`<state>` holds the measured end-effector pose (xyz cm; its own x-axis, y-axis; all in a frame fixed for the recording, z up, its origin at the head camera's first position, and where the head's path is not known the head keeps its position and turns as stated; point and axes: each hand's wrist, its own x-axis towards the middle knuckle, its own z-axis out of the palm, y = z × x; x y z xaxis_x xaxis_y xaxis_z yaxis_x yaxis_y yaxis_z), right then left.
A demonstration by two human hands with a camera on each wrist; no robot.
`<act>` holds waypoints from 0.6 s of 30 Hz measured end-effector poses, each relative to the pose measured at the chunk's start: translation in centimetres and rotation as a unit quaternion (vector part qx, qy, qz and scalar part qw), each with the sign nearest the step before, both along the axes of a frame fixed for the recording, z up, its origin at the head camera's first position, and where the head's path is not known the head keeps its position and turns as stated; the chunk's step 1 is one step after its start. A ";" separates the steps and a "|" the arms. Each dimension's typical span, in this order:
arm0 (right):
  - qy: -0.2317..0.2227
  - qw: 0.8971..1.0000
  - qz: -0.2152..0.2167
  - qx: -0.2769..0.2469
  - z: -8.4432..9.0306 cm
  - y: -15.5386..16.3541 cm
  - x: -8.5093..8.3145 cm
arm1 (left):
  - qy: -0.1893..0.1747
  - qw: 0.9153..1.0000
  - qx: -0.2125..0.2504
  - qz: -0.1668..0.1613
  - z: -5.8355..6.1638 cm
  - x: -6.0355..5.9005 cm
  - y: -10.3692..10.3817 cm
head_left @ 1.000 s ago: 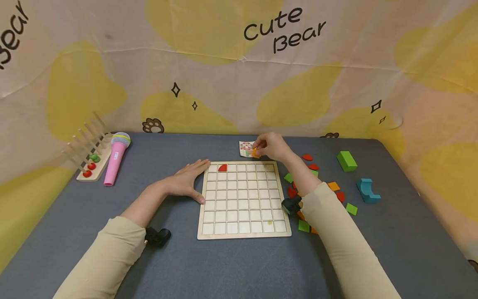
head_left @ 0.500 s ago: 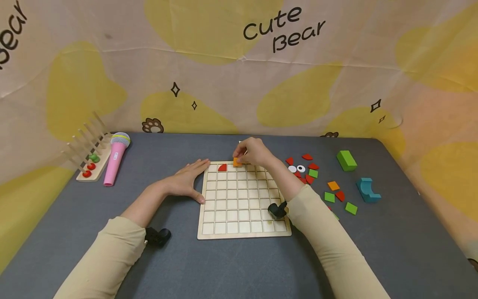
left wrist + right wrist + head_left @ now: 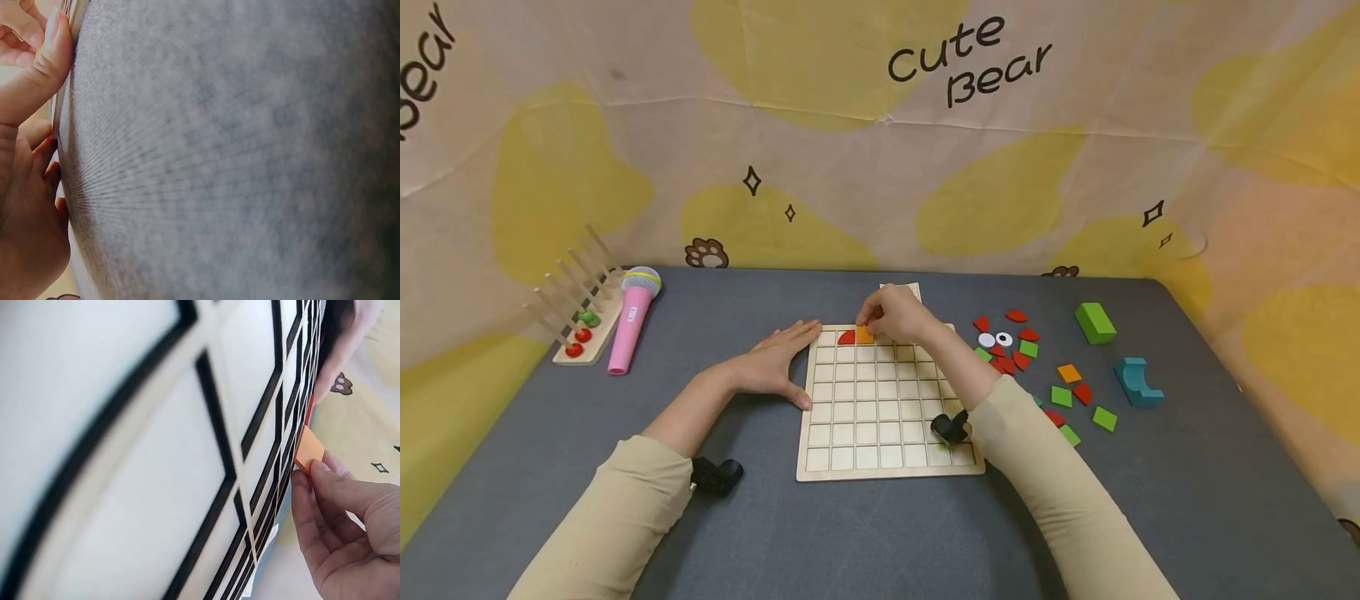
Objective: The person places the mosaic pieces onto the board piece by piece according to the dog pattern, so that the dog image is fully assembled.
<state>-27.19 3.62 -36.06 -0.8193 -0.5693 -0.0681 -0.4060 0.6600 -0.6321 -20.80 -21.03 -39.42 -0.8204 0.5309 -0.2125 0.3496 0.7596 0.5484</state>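
A wooden grid board [image 3: 878,411] with square cells lies flat in the head view. My left hand [image 3: 772,360] rests at its left edge, fingers spread straight, the thumb [image 3: 53,47] along the rim in the left wrist view. At the top row my right hand [image 3: 901,315] pinches an orange square tile [image 3: 865,335], beside a red quarter-round tile [image 3: 847,337] lying in its cell. The right wrist view shows the orange tile [image 3: 309,451] tilted at the grid, between thumb and fingers. Partly hidden behind that hand is a small printed card [image 3: 914,290].
Loose red, green and orange tiles [image 3: 1062,397] and white eye discs [image 3: 987,340] lie right of the board. Farther right stand a green block [image 3: 1097,323] and a blue curved block [image 3: 1138,384]. At left are a pink microphone [image 3: 632,321] and a pegged wooden stand [image 3: 597,337].
My right hand has carried the orange tile from the card leftward and down to the board's top row, next to the red piece. The left hand has stayed put.
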 end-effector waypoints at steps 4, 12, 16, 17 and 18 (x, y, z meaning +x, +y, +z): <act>0.013 1.000 0.007 0.015 -0.1 -0.2 0.1 | 0.000 1.000 -0.001 0.000 -0.1 0.0 0.0; 0.028 0.999 0.014 0.037 -0.2 -0.2 0.1 | 0.003 1.000 -0.004 -0.001 -0.2 -0.1 -0.1; 0.043 0.998 0.025 0.049 -0.2 -0.2 0.1 | 0.002 1.000 -0.003 -0.001 -0.2 -0.1 -0.1; 0.048 0.997 0.027 0.053 -0.2 -0.2 0.1 | 0.002 1.000 -0.004 -0.001 -0.2 -0.1 -0.1; 0.051 0.997 0.029 0.057 -0.2 -0.2 0.1 | 0.003 1.000 -0.003 -0.001 -0.2 -0.1 -0.1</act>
